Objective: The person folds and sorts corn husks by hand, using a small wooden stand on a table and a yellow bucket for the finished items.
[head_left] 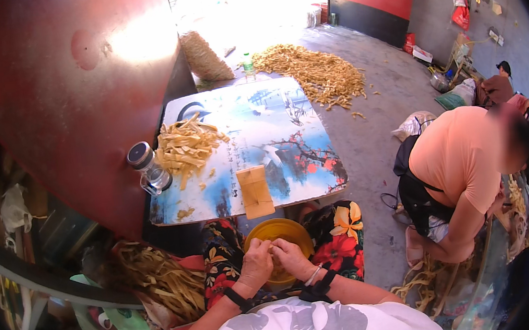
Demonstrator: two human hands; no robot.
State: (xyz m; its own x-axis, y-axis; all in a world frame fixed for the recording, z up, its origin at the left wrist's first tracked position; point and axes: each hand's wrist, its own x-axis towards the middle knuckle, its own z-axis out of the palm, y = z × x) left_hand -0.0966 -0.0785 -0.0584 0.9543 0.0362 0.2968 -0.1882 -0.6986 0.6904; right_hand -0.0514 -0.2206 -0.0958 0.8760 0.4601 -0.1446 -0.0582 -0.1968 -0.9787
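Observation:
My left hand (257,262) and my right hand (293,259) meet over a yellow bowl (281,227) in my lap. The fingers of both are bent and pinched together; what they hold, if anything, is hidden or too small to name. Pale bits show dimly inside the bowl. In front of the bowl, a small wooden board (256,193) juts over the near edge of a low table (283,97) with a painted top. A heap of flat yellowish strips (187,144) lies on the table's left side.
A clear lidded jar (157,177) stands at the table's left edge. More long strips (160,281) fill a sack by my left leg. Beyond the table are a heap of short yellow pieces (316,71) and a full sack (204,56). At right, a person (453,156) bends over strips.

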